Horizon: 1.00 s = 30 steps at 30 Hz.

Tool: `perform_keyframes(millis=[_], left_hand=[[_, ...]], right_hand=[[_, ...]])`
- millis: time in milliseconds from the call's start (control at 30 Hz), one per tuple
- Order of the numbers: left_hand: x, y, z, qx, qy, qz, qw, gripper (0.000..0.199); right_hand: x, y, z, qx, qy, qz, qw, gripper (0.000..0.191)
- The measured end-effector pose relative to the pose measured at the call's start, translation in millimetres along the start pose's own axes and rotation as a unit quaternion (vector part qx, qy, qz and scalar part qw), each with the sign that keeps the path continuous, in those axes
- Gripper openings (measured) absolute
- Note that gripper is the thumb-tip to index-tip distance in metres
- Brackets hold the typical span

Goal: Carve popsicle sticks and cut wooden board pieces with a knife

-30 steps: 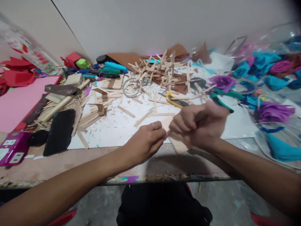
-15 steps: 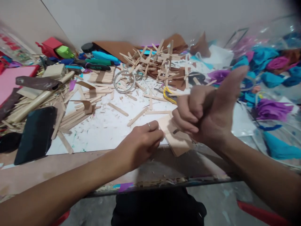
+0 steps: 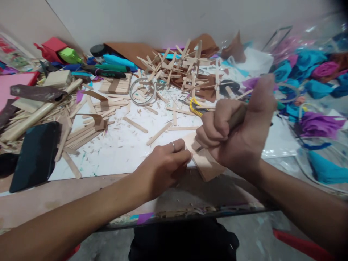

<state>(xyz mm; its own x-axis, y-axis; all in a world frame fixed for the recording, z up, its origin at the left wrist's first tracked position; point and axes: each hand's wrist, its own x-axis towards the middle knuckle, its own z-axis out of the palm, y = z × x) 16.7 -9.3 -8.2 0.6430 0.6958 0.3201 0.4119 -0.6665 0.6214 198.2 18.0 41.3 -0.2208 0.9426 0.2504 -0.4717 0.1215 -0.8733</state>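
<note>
Wooden board (image 3: 208,168) near the desk (image 3: 54,197) front edge should handle light, stiff, best side-gripped; my right hand (image 3: 239,143) clenches a tool (image 3: 237,117), my left hand (image 3: 165,163) showing indeterminate grasp.

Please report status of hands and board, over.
Left hand curled at edge of wooden board, grip hidden. Right hand gripping dark-handled tool over it. Loose stick just beyond.

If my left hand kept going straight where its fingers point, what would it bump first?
Probably the board, right by your left hand's fingertips. Your right hand comes after, though how high it sits above the board is hard to tell.
</note>
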Motion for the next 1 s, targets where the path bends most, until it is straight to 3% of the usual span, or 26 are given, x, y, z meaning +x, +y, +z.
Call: perform_keyframes(millis=[267,433,600,833,1000], left_hand=[[1,1,-1.0,-0.005,-0.022,0.004,1.000,0.024],[1,2,-1.1,-0.016,-0.003,0.009,1.000,0.024],[1,3,-1.4,-0.046,-0.010,0.004,0.999,0.019],[3,-2,1.9,0.029,0.011,0.062,0.998,0.026],[2,-5,1.1,0.031,-0.006,0.052,0.998,0.023]], right_hand=[[7,6,20,-0.034,0.114,0.012,0.993,0.077],[10,14,29,-0.068,0.132,-0.001,0.989,0.074],[13,23,27,-0.126,0.104,0.000,0.987,0.069],[-3,22,26,-0.052,0.125,-0.061,0.989,0.069],[3,9,8,0.049,0.133,-0.009,0.990,0.075]])
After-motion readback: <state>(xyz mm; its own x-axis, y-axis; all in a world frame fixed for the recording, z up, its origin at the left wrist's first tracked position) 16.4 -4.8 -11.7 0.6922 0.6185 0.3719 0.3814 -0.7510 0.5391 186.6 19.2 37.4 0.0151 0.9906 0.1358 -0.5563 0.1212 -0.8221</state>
